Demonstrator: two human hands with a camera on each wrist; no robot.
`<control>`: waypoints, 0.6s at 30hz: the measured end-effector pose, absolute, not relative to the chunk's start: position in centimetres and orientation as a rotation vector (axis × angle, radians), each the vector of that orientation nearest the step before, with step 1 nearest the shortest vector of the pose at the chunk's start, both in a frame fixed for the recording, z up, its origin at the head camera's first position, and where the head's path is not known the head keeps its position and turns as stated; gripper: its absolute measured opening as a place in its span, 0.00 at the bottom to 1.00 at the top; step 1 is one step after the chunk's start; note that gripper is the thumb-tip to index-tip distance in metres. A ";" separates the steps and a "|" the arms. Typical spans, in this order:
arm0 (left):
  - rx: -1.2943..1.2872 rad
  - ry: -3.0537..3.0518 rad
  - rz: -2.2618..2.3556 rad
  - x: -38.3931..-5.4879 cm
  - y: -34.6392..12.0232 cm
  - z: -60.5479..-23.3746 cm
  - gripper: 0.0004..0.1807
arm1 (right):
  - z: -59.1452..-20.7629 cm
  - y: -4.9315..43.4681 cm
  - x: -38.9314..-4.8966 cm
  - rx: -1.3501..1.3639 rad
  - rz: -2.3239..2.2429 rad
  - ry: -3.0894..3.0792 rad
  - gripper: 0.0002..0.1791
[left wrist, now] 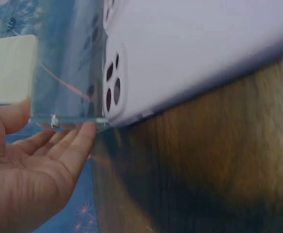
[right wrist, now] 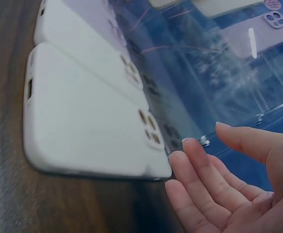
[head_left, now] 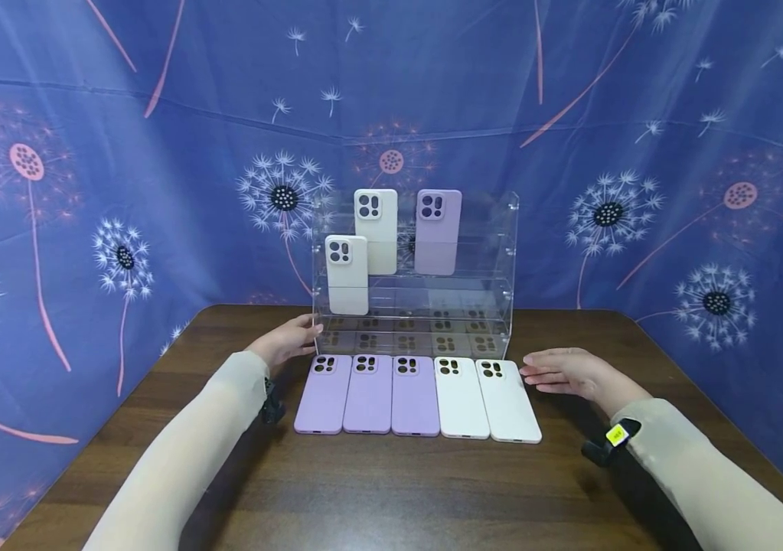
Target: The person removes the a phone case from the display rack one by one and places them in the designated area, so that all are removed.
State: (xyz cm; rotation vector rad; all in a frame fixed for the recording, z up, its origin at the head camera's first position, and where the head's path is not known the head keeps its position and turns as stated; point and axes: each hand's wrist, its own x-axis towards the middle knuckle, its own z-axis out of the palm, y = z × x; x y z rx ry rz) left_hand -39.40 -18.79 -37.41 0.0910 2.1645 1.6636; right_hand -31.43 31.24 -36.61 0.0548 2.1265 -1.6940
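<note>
A clear acrylic display stand (head_left: 419, 302) stands upright on the table, carrying two white phone cases (head_left: 347, 275) and one purple phone case (head_left: 438, 229). My left hand (head_left: 289, 340) is at the stand's lower left side; in the left wrist view its extended fingers (left wrist: 78, 145) touch the side panel. Flat in front of the stand lies a row of purple cases (head_left: 367, 398) and two white cases (head_left: 508, 402). Beside the row's right end, my right hand (head_left: 573, 375) has its fingers extended and holds nothing. Its fingertips (right wrist: 178, 160) are close to the end white case's corner; contact is unclear.
The brown wooden table (head_left: 391, 490) extends around the row on both sides. A blue cloth (head_left: 177, 191) with dandelion prints hangs behind and beside it. Each wrist wears a dark strapped device (head_left: 614, 440).
</note>
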 end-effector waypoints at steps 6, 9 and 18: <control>0.029 2.160 1.689 -39.2 -18.8 -37.1 0.35 | -35.4 30.9 -31.9 -0.010 -1.717 2.109 0.37; 0.026 2.150 1.707 -39.3 -18.8 -37.1 0.34 | -34.9 30.6 -32.1 -0.024 -1.725 2.113 0.37; -0.005 2.142 1.726 -39.7 -18.4 -37.2 0.36 | -33.7 28.6 -32.8 -0.041 -1.765 2.077 0.37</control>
